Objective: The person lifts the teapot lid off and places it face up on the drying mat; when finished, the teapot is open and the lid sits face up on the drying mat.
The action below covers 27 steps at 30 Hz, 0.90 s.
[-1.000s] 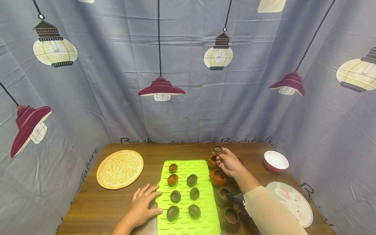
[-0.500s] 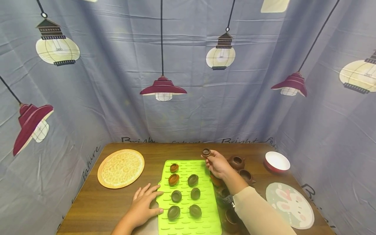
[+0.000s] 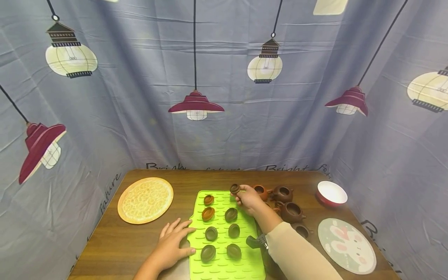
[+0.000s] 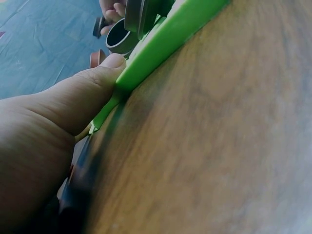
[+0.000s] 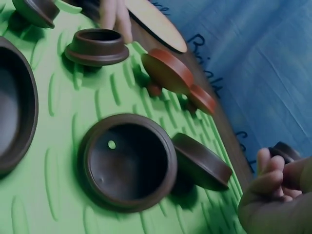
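My right hand (image 3: 251, 199) pinches a small dark brown teapot lid (image 3: 235, 189), inner side facing up, over the far right corner of the green mat (image 3: 225, 269). On that mat lie several other lids: two orange-brown ones, such as the lid (image 3: 208, 214), and several dark brown ones, such as the lid (image 3: 211, 233). Seen from the right wrist, a dark lid (image 5: 129, 163) lies with its hollow up and a small hole in it. The left hand (image 3: 169, 244) rests with spread fingers at the mat's left edge; its thumb (image 4: 92, 80) touches the rim.
Lidless teapots stand right of the mat, among them an orange one (image 3: 259, 191) and a dark brown one (image 3: 292, 212); my right arm partly hides them. A yellow round mat (image 3: 145, 200) lies left. At right are a red-and-white bowl (image 3: 331, 193) and a rabbit-print mat (image 3: 347, 245).
My right hand has moved left with the lid, from above the teapots to the mat's far right corner, and lower. The left hand stays put.
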Each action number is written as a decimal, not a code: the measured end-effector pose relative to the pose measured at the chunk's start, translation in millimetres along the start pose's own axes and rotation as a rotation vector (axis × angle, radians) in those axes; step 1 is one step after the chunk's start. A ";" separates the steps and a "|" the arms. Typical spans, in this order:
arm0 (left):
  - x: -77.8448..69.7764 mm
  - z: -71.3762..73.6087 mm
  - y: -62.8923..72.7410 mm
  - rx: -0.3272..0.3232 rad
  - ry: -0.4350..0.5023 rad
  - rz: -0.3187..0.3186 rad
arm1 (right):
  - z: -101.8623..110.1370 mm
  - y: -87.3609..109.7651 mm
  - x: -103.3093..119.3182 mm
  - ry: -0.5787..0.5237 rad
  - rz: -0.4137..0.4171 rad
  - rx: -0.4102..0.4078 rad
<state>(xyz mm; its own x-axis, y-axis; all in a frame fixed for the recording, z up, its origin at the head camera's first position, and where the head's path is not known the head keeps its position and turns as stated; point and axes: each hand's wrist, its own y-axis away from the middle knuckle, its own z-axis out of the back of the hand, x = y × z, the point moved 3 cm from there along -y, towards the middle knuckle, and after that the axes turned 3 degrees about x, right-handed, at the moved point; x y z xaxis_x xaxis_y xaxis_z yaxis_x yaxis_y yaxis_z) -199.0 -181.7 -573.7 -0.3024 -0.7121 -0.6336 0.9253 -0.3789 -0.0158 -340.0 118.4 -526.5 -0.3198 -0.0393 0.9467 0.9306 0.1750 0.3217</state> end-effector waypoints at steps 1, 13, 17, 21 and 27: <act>-0.2 -0.1 0.1 0.001 0.003 -0.001 | -2.1 0.7 -0.2 0.037 0.005 -0.009; -0.5 -0.4 1.1 0.001 0.007 -0.001 | -18.9 -7.8 -1.2 0.355 -0.021 -0.113; -0.1 -0.7 0.6 0.000 0.005 -0.003 | -20.1 -10.8 -1.2 0.419 -0.029 -0.112; 0.4 -0.5 0.2 -0.005 0.001 -0.005 | -21.9 -11.3 -0.9 0.473 -0.050 -0.109; 1.3 -0.4 -0.2 -0.008 -0.005 -0.004 | -23.9 -16.2 -1.9 0.549 -0.044 -0.107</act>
<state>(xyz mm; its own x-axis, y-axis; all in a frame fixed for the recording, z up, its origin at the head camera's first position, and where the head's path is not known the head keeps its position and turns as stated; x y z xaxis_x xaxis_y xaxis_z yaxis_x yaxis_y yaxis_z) -199.6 -182.3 -574.8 -0.3070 -0.7135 -0.6298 0.9260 -0.3768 -0.0245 -350.2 92.1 -533.1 -0.2457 -0.5555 0.7944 0.9406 0.0615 0.3339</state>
